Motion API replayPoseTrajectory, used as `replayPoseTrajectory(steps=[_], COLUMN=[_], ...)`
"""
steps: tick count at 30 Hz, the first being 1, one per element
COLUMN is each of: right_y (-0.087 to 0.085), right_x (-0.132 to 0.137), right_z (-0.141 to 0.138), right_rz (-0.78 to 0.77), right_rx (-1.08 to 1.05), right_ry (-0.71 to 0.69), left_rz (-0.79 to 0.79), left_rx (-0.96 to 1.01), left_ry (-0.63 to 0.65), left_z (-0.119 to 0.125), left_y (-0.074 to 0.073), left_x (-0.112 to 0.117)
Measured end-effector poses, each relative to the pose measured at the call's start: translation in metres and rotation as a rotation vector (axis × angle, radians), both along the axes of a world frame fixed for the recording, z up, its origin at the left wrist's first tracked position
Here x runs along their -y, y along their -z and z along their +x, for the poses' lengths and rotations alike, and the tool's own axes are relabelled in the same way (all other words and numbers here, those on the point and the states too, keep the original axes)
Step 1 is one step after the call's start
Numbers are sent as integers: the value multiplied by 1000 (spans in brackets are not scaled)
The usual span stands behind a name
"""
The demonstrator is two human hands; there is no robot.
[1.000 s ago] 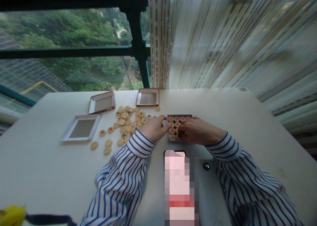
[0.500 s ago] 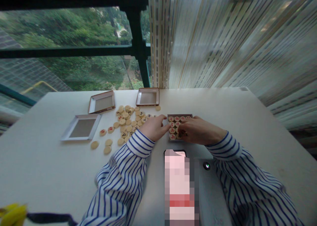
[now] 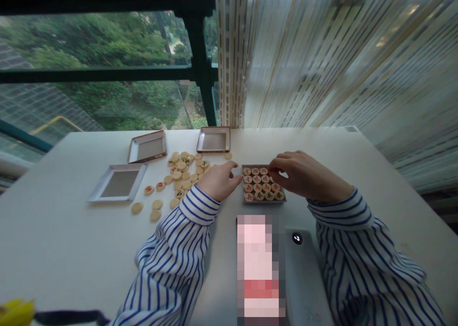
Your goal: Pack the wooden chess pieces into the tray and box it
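Observation:
A small shallow box (image 3: 265,202) holds Chinese chess pieces (image 3: 258,188) in neat rows, mostly with red characters and several black ones in the front row. My left hand (image 3: 221,180) is at the box's left edge, its thumb and fingers apart and nothing between them. Over the box's right side curves my right hand (image 3: 304,176). Its fingertips and thumb hover at or touch the right end of the upper rows, which they partly hide; no piece shows between them. Left of the box lies a loose pile of chess pieces (image 3: 185,176), partly covered by my left hand.
Two brown-edged box lids or trays (image 3: 147,147) (image 3: 213,151) lie at the back, and a white tray (image 3: 132,195) on the left. A blurred-out phone (image 3: 257,264) and a flat grey device (image 3: 307,273) lie in front. Something yellow (image 3: 16,311) shows at lower left.
My right hand has lifted off the pieces and drawn back up and right, uncovering the lower rows. My left hand has shifted slightly, staying beside the box.

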State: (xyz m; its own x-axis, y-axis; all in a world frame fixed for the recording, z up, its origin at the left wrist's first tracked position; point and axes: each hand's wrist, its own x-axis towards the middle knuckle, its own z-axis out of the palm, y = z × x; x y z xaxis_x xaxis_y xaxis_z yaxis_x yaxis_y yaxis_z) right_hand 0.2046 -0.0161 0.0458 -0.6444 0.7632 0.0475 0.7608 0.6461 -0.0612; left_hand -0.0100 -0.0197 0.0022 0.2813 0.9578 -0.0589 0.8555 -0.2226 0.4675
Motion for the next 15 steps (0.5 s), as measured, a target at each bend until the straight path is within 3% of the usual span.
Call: replayPoseTrajectory(steps=[15], right_y=[-2], right_x=[6], right_z=[-5], right_rz=[92], right_rx=[-83], right_ry=[-35], left_rz=[183], left_rx=[185], left_ry=[-93], left_z=[-13], left_y=[-19], left_x=[4])
